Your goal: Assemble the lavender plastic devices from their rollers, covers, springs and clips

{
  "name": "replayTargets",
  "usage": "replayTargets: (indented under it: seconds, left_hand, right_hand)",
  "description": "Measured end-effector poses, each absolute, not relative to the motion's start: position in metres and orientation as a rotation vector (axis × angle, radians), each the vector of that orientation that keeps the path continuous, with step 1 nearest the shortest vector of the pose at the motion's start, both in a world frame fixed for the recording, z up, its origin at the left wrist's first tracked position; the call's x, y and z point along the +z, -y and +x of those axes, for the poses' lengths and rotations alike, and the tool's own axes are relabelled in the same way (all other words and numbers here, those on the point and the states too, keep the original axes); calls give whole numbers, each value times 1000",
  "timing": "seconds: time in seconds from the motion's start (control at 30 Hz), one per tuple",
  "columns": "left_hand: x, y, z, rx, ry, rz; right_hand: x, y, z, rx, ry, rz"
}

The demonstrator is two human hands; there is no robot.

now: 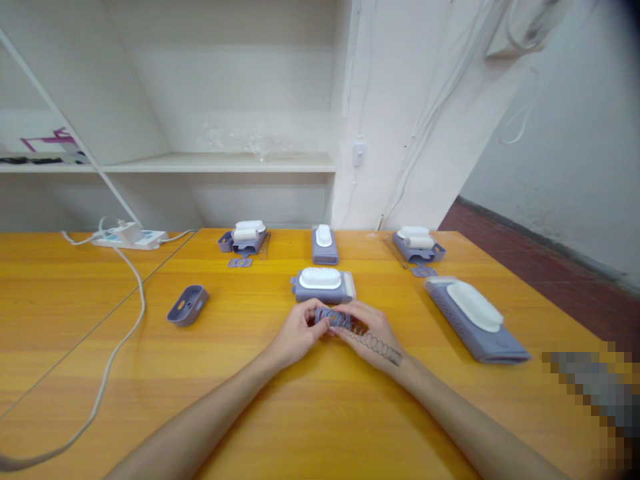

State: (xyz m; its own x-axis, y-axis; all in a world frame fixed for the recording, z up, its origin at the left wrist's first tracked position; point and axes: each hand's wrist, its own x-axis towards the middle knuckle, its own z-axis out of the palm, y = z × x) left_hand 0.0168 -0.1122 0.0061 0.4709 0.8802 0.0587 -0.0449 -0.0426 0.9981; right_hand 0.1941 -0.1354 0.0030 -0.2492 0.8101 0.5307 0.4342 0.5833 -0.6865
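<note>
My left hand (pixel 299 331) pinches a small purple plate with cut-outs (pixel 327 316) between thumb and fingers. From the other side my right hand (pixel 369 327) is closed on the same plate. A long metal coil spring (pixel 373 341) runs from the plate across my right palm to the wrist; whether it is fastened to the plate I cannot tell. Just beyond my hands lies a purple case with a white bristled oval pad (pixel 321 279). To the left, an oval purple cap (pixel 188 305) rests with its hollow side up.
A larger purple case with a white pad (pixel 475 317) lies at right. Along the back are a left group of parts (pixel 249 239), a case with a white pad (pixel 325 244) and a right group (pixel 417 243). A power strip (pixel 130 236) and white cable (pixel 137 287) occupy the left.
</note>
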Motion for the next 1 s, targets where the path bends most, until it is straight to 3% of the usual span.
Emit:
replayTargets:
  seconds: [1.0]
  left_hand:
    - [9, 108, 12, 936, -625, 1300]
  right_hand:
    - [2, 136, 191, 317, 1812, -1088]
